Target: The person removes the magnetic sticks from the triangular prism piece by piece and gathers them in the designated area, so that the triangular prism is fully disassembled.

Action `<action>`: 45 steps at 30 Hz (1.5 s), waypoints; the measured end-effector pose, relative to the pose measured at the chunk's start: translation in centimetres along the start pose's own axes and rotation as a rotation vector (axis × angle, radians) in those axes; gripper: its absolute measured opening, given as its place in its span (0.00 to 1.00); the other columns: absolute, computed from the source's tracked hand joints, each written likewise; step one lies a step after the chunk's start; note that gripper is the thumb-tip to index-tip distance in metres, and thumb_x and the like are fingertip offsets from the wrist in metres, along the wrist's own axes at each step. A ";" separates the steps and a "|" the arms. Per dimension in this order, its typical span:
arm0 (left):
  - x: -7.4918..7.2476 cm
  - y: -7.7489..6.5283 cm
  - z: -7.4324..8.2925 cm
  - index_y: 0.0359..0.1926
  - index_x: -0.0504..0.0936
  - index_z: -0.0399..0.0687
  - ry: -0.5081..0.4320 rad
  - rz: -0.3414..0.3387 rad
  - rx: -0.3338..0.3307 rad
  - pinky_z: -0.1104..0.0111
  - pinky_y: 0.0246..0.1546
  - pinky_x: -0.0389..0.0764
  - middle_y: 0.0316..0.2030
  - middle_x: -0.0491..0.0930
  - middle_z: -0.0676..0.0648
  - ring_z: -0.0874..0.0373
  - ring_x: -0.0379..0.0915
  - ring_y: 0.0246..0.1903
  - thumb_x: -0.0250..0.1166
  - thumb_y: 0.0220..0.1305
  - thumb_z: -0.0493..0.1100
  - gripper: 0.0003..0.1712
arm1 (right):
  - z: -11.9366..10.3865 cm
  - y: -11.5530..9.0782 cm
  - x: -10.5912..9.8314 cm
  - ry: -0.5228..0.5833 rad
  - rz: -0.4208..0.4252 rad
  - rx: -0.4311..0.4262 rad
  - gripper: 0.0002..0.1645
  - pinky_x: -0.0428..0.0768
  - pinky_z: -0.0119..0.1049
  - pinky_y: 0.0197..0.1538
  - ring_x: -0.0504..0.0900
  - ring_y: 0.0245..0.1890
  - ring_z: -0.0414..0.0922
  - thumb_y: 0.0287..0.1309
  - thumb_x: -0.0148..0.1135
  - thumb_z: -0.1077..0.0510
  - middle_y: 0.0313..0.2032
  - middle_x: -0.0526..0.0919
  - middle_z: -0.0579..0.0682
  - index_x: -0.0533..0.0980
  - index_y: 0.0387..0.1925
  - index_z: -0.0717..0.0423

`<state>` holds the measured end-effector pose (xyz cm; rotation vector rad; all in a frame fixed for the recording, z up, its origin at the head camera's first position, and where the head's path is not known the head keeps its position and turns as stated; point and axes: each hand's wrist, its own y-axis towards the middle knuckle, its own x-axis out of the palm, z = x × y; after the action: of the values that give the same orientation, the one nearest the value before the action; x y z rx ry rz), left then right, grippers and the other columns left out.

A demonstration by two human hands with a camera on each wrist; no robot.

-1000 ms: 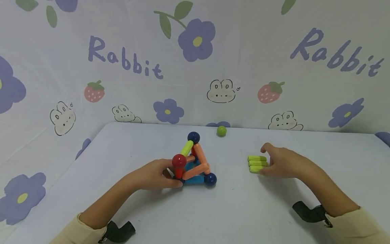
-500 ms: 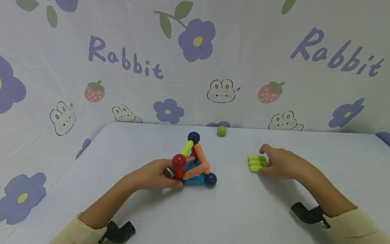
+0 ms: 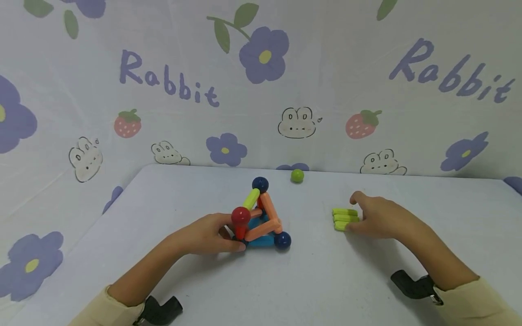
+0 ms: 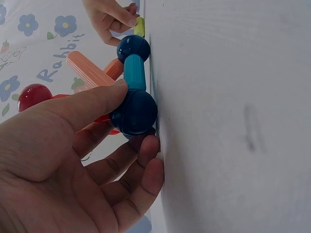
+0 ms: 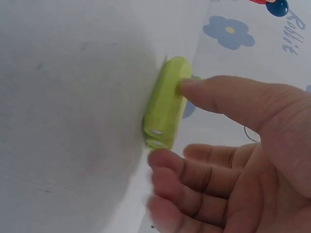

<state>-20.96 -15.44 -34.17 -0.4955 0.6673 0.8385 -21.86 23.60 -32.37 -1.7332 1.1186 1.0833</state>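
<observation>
A small frame of magnetic sticks and balls stands left of centre in the head view, with a red ball [image 3: 241, 215], orange sticks [image 3: 263, 230] and blue sticks. My left hand [image 3: 205, 233] grips its near-left corner. In the left wrist view the thumb lies on a navy ball [image 4: 133, 114], with the fingers curled behind and below it. Several lime green sticks [image 3: 345, 218] lie side by side to the right. My right hand [image 3: 381, 218] is beside them, its thumb touching a green stick [image 5: 167, 97]. Its other fingers are relaxed and apart from the thumb.
A lime green ball [image 3: 297, 175] rests near the back edge of the white table [image 3: 310, 290]. Behind hangs a printed cloth [image 3: 179, 131] with flowers and rabbits. Dark wrist mounts [image 3: 413, 285] stick out from both sleeves.
Very little differs. The right hand shifts slightly beside the green sticks, its thumb staying near them. The left hand and the frame of sticks and balls stay in place.
</observation>
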 end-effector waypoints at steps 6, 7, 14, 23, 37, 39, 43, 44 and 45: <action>0.1 0.2 -0.1 0.51 0.82 0.46 -0.004 0.001 0.005 0.64 0.35 0.81 0.42 0.81 0.49 0.55 0.78 0.35 0.74 0.59 0.44 0.20 | -1.3 -0.1 -0.6 -0.036 0.072 -0.031 0.28 0.74 0.41 0.29 0.74 0.26 0.46 0.57 0.68 0.52 0.27 0.77 0.50 0.72 0.54 0.64; 0.1 0.2 -0.1 0.51 0.82 0.46 -0.006 0.002 0.003 0.64 0.34 0.81 0.42 0.81 0.49 0.55 0.78 0.35 0.74 0.59 0.44 0.20 | -1.8 -0.1 -0.7 -0.036 0.089 -0.051 0.25 0.73 0.41 0.28 0.73 0.26 0.46 0.58 0.68 0.52 0.27 0.76 0.49 0.74 0.52 0.63; 0.1 0.1 -0.1 0.51 0.82 0.46 -0.008 0.004 0.000 0.65 0.34 0.81 0.42 0.81 0.49 0.55 0.78 0.36 0.74 0.59 0.44 0.20 | -7.3 -0.1 -1.0 -0.037 0.251 -0.246 0.13 0.77 0.38 0.32 0.75 0.29 0.44 0.59 0.70 0.55 0.30 0.79 0.46 0.80 0.44 0.55; -0.1 -0.1 -0.4 0.51 0.82 0.48 -0.012 -0.008 0.035 0.64 0.37 0.81 0.41 0.81 0.50 0.55 0.78 0.37 0.73 0.60 0.45 0.19 | -15.7 -0.2 0.4 -0.031 0.395 -0.600 0.23 0.76 0.29 0.30 0.77 0.29 0.38 0.53 0.76 0.48 0.34 0.81 0.44 0.78 0.47 0.50; -0.2 -0.1 -0.3 0.49 0.80 0.46 -0.032 -0.026 0.079 0.62 0.37 0.79 0.38 0.80 0.54 0.55 0.75 0.37 0.70 0.63 0.42 0.15 | -21.9 1.2 1.5 -0.358 0.285 -0.472 0.18 0.71 0.32 0.20 0.72 0.18 0.42 0.59 0.69 0.44 0.19 0.72 0.43 0.73 0.37 0.49; -0.3 -0.2 -0.3 0.50 0.79 0.45 -0.044 -0.032 0.068 0.61 0.37 0.80 0.37 0.81 0.54 0.55 0.76 0.37 0.70 0.63 0.43 0.16 | -22.0 1.5 1.5 -0.361 0.285 -0.463 0.16 0.72 0.32 0.20 0.72 0.18 0.42 0.60 0.68 0.45 0.19 0.73 0.44 0.73 0.37 0.50; -0.2 -0.3 -0.4 0.51 0.79 0.45 -0.050 -0.034 0.059 0.61 0.38 0.80 0.37 0.81 0.55 0.54 0.78 0.37 0.71 0.63 0.45 0.19 | -21.9 1.9 1.9 -0.364 0.319 -0.472 0.14 0.71 0.32 0.19 0.71 0.16 0.42 0.61 0.66 0.49 0.17 0.71 0.45 0.72 0.34 0.52; -0.2 -0.3 -0.3 0.51 0.79 0.44 -0.051 -0.032 0.056 0.61 0.38 0.80 0.37 0.81 0.55 0.54 0.78 0.37 0.71 0.63 0.45 0.19 | -21.9 2.0 2.0 -0.364 0.328 -0.477 0.13 0.71 0.32 0.18 0.71 0.15 0.42 0.61 0.65 0.50 0.17 0.70 0.45 0.71 0.32 0.52; -0.2 -0.3 -0.3 0.51 0.79 0.44 -0.050 -0.029 0.053 0.62 0.38 0.80 0.37 0.81 0.55 0.54 0.77 0.37 0.71 0.62 0.45 0.19 | -21.9 2.1 2.1 -0.364 0.338 -0.480 0.13 0.70 0.32 0.17 0.70 0.15 0.42 0.61 0.65 0.51 0.16 0.69 0.45 0.71 0.30 0.52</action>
<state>-20.92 -15.91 -34.22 -0.4342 0.6329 0.8015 -18.19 2.36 -27.59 -1.6244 0.9887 1.9181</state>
